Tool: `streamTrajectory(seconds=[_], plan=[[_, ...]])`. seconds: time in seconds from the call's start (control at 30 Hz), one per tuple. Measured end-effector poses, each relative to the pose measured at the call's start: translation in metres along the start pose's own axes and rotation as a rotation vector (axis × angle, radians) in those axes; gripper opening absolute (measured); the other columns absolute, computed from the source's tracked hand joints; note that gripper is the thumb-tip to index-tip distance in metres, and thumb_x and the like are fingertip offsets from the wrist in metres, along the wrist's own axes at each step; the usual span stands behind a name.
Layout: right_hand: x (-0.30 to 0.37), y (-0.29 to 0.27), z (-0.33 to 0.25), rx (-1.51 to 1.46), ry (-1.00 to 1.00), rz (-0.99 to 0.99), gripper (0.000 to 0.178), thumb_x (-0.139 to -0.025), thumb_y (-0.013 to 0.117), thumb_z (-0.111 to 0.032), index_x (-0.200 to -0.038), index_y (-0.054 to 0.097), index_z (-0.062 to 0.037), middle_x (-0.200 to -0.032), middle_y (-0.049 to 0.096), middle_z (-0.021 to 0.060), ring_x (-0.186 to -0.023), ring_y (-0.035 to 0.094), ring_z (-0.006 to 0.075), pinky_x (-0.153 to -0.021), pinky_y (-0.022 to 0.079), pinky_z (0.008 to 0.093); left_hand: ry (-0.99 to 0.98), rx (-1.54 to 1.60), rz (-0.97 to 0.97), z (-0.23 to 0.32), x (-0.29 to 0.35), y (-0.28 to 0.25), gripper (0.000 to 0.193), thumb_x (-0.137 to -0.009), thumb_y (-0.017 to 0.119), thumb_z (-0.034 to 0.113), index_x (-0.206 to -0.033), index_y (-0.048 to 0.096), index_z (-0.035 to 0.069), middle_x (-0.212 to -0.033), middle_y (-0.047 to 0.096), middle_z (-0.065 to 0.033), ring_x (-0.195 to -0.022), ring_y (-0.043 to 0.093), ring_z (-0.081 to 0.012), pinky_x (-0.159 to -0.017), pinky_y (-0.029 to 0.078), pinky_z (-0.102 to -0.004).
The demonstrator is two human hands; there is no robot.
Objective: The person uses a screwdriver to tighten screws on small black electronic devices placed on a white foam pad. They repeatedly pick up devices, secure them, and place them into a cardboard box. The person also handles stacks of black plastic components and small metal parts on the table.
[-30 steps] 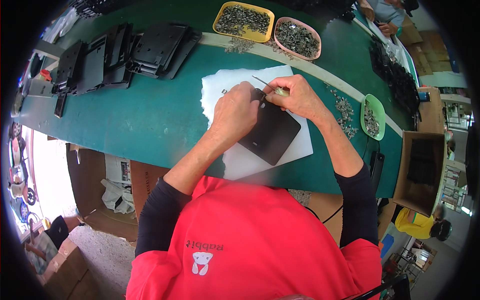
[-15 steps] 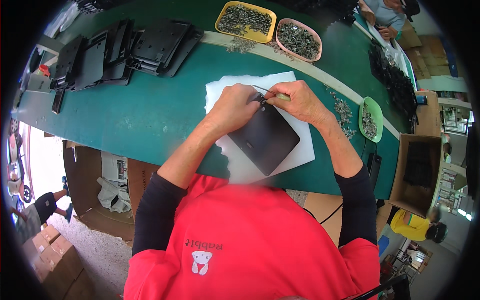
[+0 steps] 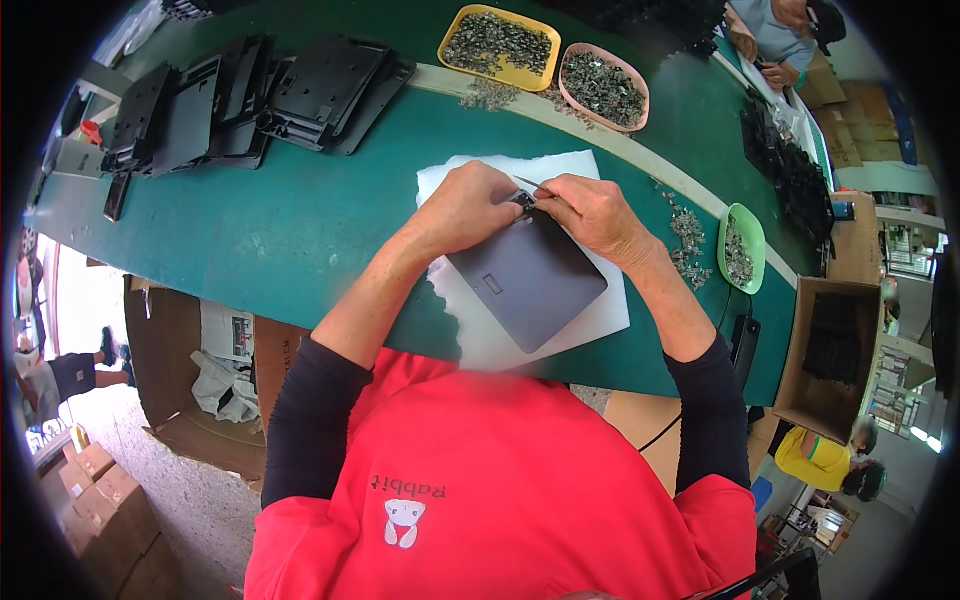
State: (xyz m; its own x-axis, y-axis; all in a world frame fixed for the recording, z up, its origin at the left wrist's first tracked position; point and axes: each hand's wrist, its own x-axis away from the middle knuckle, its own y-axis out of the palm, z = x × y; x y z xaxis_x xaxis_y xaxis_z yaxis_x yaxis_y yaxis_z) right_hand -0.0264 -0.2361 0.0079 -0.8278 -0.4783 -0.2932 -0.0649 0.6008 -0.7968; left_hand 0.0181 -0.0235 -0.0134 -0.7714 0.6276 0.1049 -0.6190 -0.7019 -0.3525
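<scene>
A flat black plastic panel (image 3: 540, 285) lies tilted on a white foam sheet (image 3: 472, 335) in front of me. My left hand (image 3: 468, 208) is closed on the panel's far-left end, its thumb pressed near a small fitting (image 3: 524, 203) there. Pinched in my right hand (image 3: 600, 215) is a thin metal-shafted hand tool (image 3: 528, 183), its shaft pointing left above that fitting. The tool's handle is hidden in my fingers, and its exact kind is unclear. My right fingertips meet the panel's end beside my left thumb.
Black plastic panels (image 3: 325, 90) are stacked at the far left. A yellow tray (image 3: 553, 62), a pink tray (image 3: 640, 118) and a green tray (image 3: 728, 215) hold small metal parts; more parts (image 3: 688, 235) lie loose. Cardboard boxes (image 3: 790, 395) flank the green table (image 3: 270, 240). Another person (image 3: 785, 40) sits far right.
The panel has tipped slightly, and a slot in its face shows more plainly. My right hand has turned, so the tool's pale greenish handle no longer shows. My left hand keeps its hold.
</scene>
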Motion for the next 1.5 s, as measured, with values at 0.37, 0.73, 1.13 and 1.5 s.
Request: streamTrajectory(seconds=[0.37,0.73,1.13,1.5], plan=[[-0.004,0.009,-0.01,-0.055,0.096,0.247,0.008,-0.086,0.064,-0.003,-0.093,0.063,-0.0005,-0.084,0.067,0.0167,-0.071,0.064,0.0349,-0.064,0.053,0.0372,-0.015,0.044,-0.046,0.004,0.005,0.004,0.025,-0.077,0.064,0.016,-0.09,0.07,-0.004,-0.081,0.067,-0.024,-0.078,0.066,-0.0349,-0.073,0.05,-0.0405],[0.003,-0.005,-0.03,-0.107,0.495,-0.065,0.02,-0.09,0.063,-0.016,-0.095,0.067,0.0025,-0.075,0.066,0.0108,-0.069,0.06,0.0124,-0.067,0.049,0.0291,-0.031,0.031,0.18,0.006,0.017,0.017,0.032,-0.083,0.062,0.016,-0.109,0.066,-0.002,-0.091,0.07,-0.0128,-0.074,0.066,-0.0191,-0.069,0.053,-0.0321],[-0.018,-0.01,-0.04,-0.692,0.76,-0.041,0.018,-0.086,0.066,-0.018,-0.091,0.068,-0.0008,-0.08,0.063,-0.0014,-0.071,0.054,0.0063,-0.064,0.043,0.0234,-0.026,0.156,0.265,0.006,0.022,0.022,0.035,-0.085,0.06,0.019,-0.114,0.064,0.0,-0.096,0.07,-0.0139,-0.081,0.066,-0.0225,-0.074,0.052,-0.0351],[0.007,0.001,-0.038,-0.916,0.877,0.116,0.01,-0.083,0.066,-0.005,-0.092,0.064,-0.0022,-0.08,0.06,-0.0017,-0.073,0.054,0.0057,-0.066,0.039,0.0185,0.003,0.323,0.451,0.014,0.023,0.055,0.02,-0.076,0.064,0.013,-0.091,0.069,0.001,-0.072,0.066,-0.013,-0.067,0.064,-0.023,-0.065,0.051,-0.0356]])
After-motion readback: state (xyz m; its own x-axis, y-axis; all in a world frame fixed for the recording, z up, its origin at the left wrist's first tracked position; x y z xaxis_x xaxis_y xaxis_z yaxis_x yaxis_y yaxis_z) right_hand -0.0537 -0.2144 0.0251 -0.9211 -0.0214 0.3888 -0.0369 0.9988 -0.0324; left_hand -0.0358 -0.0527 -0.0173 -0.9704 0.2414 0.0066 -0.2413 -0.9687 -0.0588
